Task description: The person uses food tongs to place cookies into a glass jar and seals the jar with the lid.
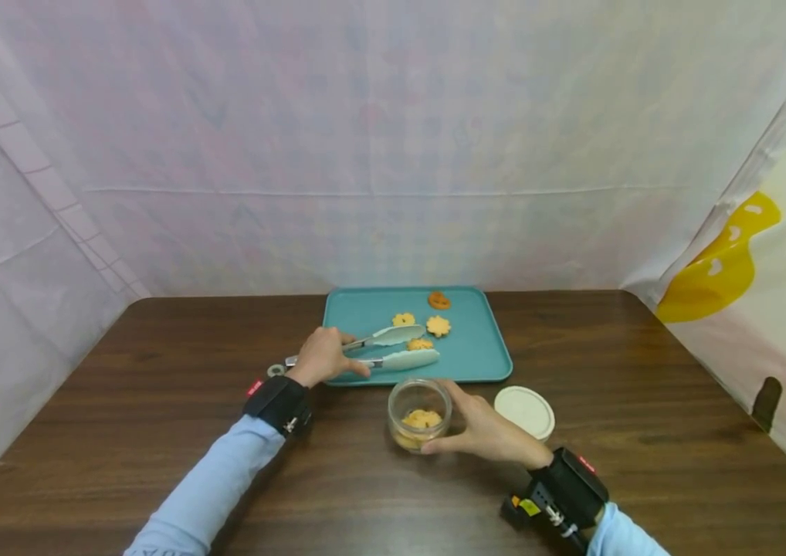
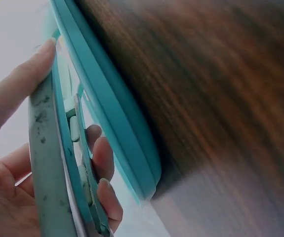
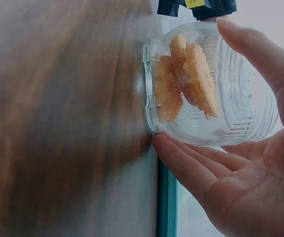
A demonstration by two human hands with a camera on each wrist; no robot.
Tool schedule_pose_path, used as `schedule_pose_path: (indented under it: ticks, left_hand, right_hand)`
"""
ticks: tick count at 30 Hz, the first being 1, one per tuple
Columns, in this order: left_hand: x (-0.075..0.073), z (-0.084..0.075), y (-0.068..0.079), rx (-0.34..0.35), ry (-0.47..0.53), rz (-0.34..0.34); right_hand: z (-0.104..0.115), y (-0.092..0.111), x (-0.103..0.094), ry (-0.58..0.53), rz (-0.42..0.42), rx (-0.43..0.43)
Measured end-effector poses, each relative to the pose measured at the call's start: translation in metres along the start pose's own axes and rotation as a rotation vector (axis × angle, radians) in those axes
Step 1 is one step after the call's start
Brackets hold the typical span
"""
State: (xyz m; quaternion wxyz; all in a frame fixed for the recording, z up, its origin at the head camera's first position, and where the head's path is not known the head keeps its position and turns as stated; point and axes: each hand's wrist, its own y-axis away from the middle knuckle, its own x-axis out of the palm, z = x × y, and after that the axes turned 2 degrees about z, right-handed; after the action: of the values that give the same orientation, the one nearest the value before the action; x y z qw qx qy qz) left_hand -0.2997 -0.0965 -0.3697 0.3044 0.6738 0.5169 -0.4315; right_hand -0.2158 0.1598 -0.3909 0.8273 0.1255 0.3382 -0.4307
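My left hand (image 1: 323, 357) grips a pair of tongs (image 1: 410, 360) with pale green tips, its thumb on one arm and fingers curled round the other in the left wrist view. The tongs are spread over a teal tray (image 1: 483, 351), with a cookie (image 1: 420, 344) between their tips. Two flower-shaped cookies, one near the back (image 1: 403, 319) and one to the right (image 1: 438, 326), lie beyond. My right hand (image 1: 479, 428) holds a clear glass jar (image 3: 235, 94) from the right, thumb and fingers round its side. Several cookies (image 3: 198, 79) sit at the jar's bottom; its top is uncovered.
A pretzel-shaped piece (image 1: 438, 300) lies at the tray's back edge. Right of the jar is a round white lid (image 1: 525, 411), partly behind my right hand. Everything rests on a dark wooden table (image 1: 157, 401), with pale cloth hanging (image 1: 365, 154) behind it.
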Motion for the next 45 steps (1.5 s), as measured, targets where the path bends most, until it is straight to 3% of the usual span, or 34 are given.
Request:
schedule_pose_path:
  ticks: [14, 21, 27, 45]
  left_hand:
    - [-0.001, 0.001, 0.001, 0.02, -0.051, -0.038]
    - [-0.001, 0.004, 0.006, 0.016, 0.0, -0.043]
    - [-0.003, 0.012, 0.01, 0.054, 0.026, -0.055]
    - [-0.035, 0.026, 0.04, 0.2, 0.215, -0.055]
  right_hand:
    - [0.003, 0.0, -0.001, -0.063, 0.018, 0.001]
    - [0.001, -0.001, 0.0, -0.069, 0.03, 0.01]
    - [-0.001, -0.002, 0.0, -0.121, 0.038, 0.008]
    - [-0.001, -0.001, -0.001, -0.127, 0.049, 0.015]
